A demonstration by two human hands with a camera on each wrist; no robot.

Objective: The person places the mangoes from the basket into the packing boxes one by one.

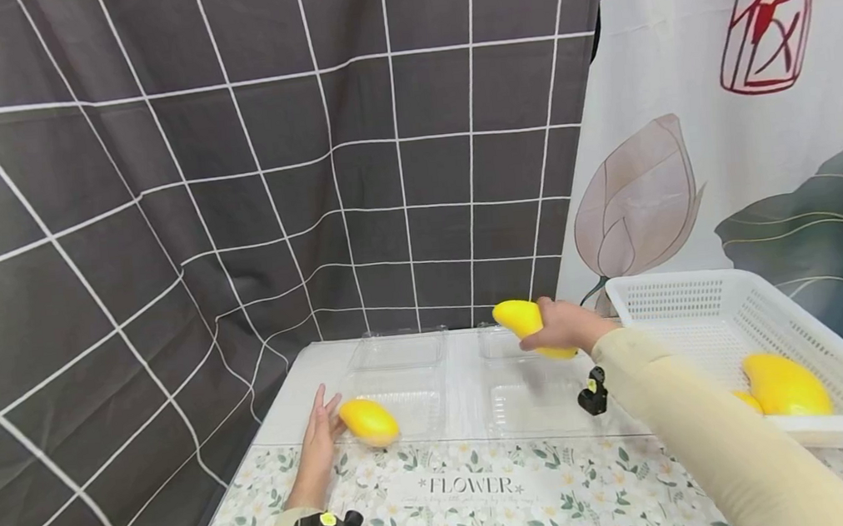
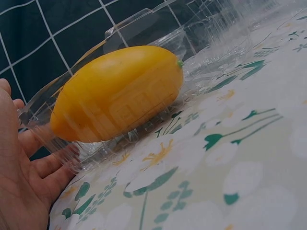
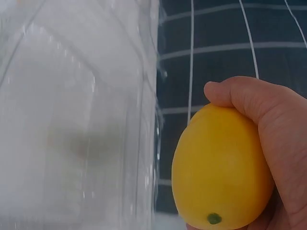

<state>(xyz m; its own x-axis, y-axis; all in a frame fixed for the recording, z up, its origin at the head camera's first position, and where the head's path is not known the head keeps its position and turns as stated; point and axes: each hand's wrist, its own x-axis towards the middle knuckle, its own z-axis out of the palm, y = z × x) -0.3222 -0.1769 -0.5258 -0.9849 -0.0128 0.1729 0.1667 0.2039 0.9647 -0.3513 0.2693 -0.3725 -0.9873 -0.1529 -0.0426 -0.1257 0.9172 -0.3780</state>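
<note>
My right hand [image 1: 568, 324] grips a yellow mango [image 1: 517, 317] above the right clear plastic box [image 1: 517, 409], whose lid lies folded back. In the right wrist view the thumb curls over this mango [image 3: 223, 167], and its small green stem end shows. Another mango [image 1: 369, 423] lies in the left clear plastic box [image 1: 421, 405], at that box's left side. Beside it is my left hand [image 1: 318, 441], with fingers extended. The left wrist view shows the left fingers [image 2: 53, 165] against the outside of the box end, holding nothing.
On the right stands a white perforated basket [image 1: 687, 340] with a large mango [image 1: 788, 385] and part of another yellow fruit [image 1: 747, 401]. A floral mat [image 1: 479, 492] lettered FLOWER covers the table front. A dark checked curtain [image 1: 437, 178] hangs behind and on the left.
</note>
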